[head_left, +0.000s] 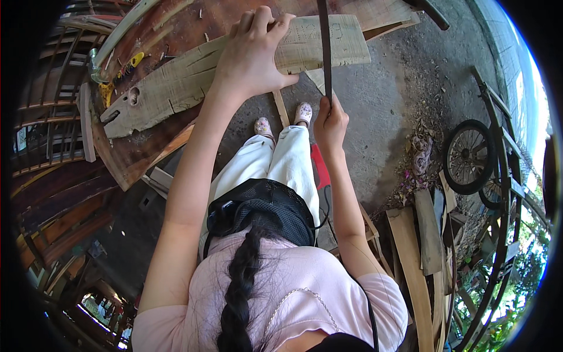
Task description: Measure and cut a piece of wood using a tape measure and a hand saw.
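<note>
A pale, cracked wooden plank (170, 88) lies slantwise on a worn wooden work table (132, 158), its right end sticking out over the floor. My left hand (249, 56) grips the plank toward its right part, fingers over the far edge and thumb along the near edge. Closed around the near end of a long, narrow dark saw-like blade (326, 53) is my right hand (332, 126). The blade points away from me and crosses the plank close to its right end. Seen nearly edge-on, it shows no teeth, and my fingers cover the grip.
Yellow-handled tools (130, 63) lie on the table left of the plank. Below my right forearm, a red object (319, 167) is partly hidden. Loose boards (410, 252) lean at the lower right, near a spoked wheel (469, 157). Wooden frames (58, 105) stand at the left.
</note>
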Available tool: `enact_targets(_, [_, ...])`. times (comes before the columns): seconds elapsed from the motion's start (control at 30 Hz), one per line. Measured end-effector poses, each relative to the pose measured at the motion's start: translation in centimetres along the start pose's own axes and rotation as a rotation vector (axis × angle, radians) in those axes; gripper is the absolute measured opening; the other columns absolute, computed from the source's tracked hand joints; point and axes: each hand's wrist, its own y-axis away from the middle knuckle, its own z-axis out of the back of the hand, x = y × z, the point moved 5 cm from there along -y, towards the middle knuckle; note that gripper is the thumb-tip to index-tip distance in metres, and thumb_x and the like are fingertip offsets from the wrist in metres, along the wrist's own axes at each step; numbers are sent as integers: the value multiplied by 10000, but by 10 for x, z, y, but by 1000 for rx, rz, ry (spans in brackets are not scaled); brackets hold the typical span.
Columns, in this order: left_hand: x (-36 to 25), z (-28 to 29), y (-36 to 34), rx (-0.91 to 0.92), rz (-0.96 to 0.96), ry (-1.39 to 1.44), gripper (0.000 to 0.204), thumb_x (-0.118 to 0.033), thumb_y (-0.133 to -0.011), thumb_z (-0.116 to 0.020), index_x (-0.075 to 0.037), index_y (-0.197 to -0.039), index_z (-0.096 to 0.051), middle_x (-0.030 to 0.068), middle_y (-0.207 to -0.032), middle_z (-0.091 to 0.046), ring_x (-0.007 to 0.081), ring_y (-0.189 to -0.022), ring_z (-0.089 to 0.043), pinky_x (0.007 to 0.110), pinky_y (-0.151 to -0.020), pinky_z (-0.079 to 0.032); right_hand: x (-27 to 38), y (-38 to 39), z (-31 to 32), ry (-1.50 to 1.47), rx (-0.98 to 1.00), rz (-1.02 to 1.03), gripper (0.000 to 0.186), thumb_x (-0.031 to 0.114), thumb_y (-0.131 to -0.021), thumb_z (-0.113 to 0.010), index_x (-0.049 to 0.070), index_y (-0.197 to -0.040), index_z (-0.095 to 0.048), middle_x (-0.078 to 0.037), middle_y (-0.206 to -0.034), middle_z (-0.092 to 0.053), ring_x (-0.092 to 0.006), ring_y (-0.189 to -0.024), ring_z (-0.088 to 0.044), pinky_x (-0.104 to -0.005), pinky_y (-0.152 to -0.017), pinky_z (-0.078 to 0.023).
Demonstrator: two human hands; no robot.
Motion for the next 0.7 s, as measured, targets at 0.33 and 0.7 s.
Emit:
enact_targets(0.33, [-10, 6, -3, -23, -38, -27, 795, -270, -488, -779, -108, -1193, -450, 66, -938, -410, 252, -907, -441, 380, -823, -416, -51, 40, -22, 52, -118, -77, 69, 30, -831, -501, 10, -771, -472, -219, -573, -482, -381, -520, -521, -400, -453, -388])
enact_targets(0.7, [-3, 4, -1, -33, -54, -2, 806, -289, -490, -783, -92, -1196, -450, 75, -948, -426, 255, -912, -445, 388, -818, -410, -53, 49, -41, 9, -150, -68, 33, 26, -828, -485, -2, -820, -498, -226, -589, -493, -381, -491, -502, -412, -446, -371])
